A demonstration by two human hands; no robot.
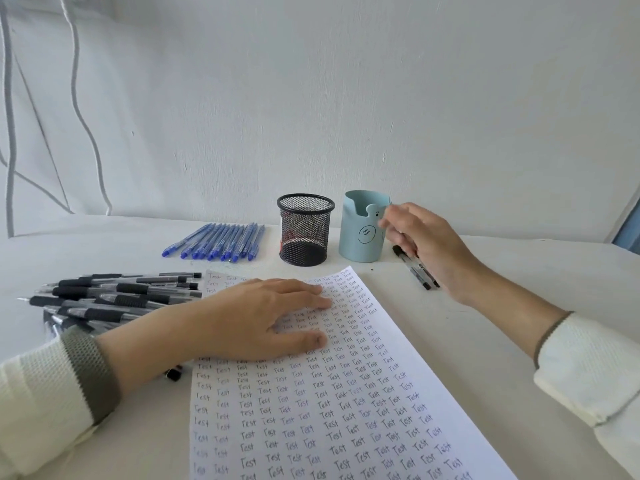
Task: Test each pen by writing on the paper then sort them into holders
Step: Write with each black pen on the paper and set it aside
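Note:
A sheet of paper (346, 410) covered with rows of the handwritten word "Test" lies in front of me. My left hand (263, 317) rests flat on its upper part, fingers straight. My right hand (426, 247) is beside the light blue holder (360, 233), its fingers curled round two black pens (420, 271) whose ends stick out toward me, low over the table. A black mesh holder (304, 230) stands left of the blue one. Several blue pens (218, 242) lie in a row at the back. A pile of black pens (114, 299) lies at the left.
The white table (519, 282) ends against a white wall behind the holders. One black pen end (173, 374) pokes out from under my left wrist. Grey cables (79, 109) hang on the wall at the left.

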